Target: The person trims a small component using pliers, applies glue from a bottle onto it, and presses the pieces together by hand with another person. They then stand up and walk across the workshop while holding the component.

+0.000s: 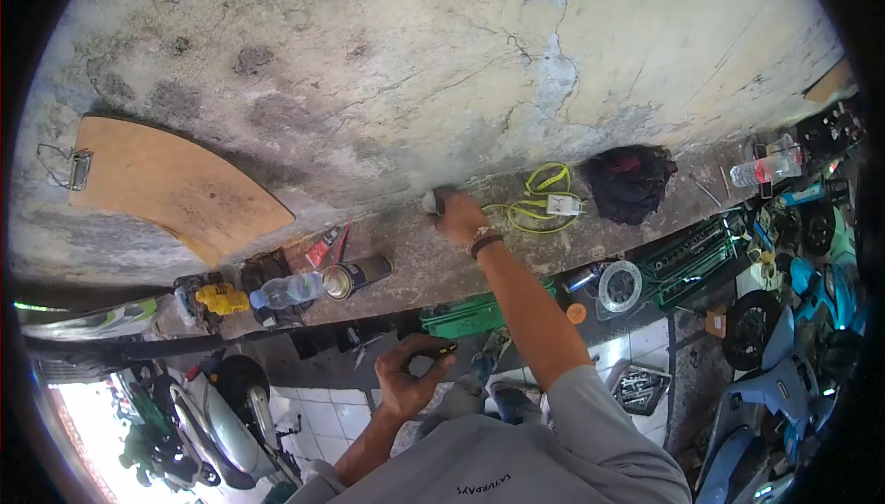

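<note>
My left hand (406, 380) is held low in front of my body, thumb and fingers curled into a pinch. Between the fingertips sits a small black piece with a yellow mark (448, 349); its kind is too small to make out. Stretched out to the ledge by the wall, my right hand (457, 219) has its fingers closed around a small rounded grey and dark object (430, 201), mostly covered by the hand. Right of that hand lie a yellow-green cord (529, 220) and a white box-shaped piece (563, 205).
Along the ledge (406, 255) stand a spray can (358, 276), a plastic bottle (288, 291) and a yellow bottle (222, 299). A dark cloth (631, 184) lies farther right. Below are a green toolbox (691, 260) and a metal parts tray (640, 388). Motorcycles (774, 412) stand on both sides.
</note>
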`<action>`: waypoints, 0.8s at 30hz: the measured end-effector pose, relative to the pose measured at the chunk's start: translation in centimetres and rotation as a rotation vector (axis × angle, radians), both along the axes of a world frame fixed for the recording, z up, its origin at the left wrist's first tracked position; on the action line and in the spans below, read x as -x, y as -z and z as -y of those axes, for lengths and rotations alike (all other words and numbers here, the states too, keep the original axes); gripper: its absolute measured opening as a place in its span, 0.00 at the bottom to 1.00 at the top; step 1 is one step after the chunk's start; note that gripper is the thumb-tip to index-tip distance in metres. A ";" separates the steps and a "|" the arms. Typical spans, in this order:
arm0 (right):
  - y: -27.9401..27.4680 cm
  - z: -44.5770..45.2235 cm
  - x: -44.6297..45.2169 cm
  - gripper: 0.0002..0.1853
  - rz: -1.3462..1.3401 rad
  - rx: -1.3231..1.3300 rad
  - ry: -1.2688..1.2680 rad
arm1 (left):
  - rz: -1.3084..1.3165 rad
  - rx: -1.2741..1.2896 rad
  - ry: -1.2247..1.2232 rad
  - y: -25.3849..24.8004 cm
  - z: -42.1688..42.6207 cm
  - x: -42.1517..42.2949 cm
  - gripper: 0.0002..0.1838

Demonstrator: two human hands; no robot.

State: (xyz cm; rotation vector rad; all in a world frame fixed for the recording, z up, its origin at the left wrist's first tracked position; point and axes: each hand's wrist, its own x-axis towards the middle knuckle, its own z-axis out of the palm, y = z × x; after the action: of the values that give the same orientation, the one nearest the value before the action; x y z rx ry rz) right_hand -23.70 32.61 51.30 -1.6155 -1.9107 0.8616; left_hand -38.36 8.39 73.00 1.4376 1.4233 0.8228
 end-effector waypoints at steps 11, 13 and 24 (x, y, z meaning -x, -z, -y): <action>1.4 7.1 -4.2 0.22 -0.301 -0.029 0.285 | 0.040 -0.089 0.140 -1.1 1.2 -3.5 0.11; -0.5 7.2 -4.2 0.26 -0.218 0.006 0.319 | 0.027 -0.129 0.189 -1.0 1.1 -4.6 0.11; -1.8 2.8 5.8 0.25 -0.177 0.278 0.754 | 0.176 -0.116 -0.100 -0.3 2.8 0.7 0.14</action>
State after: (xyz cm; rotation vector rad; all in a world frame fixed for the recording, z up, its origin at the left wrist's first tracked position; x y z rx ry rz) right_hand -29.45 29.82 53.09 -2.1144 -0.9484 0.9063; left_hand -39.10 5.55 73.30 1.3518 1.3402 1.0832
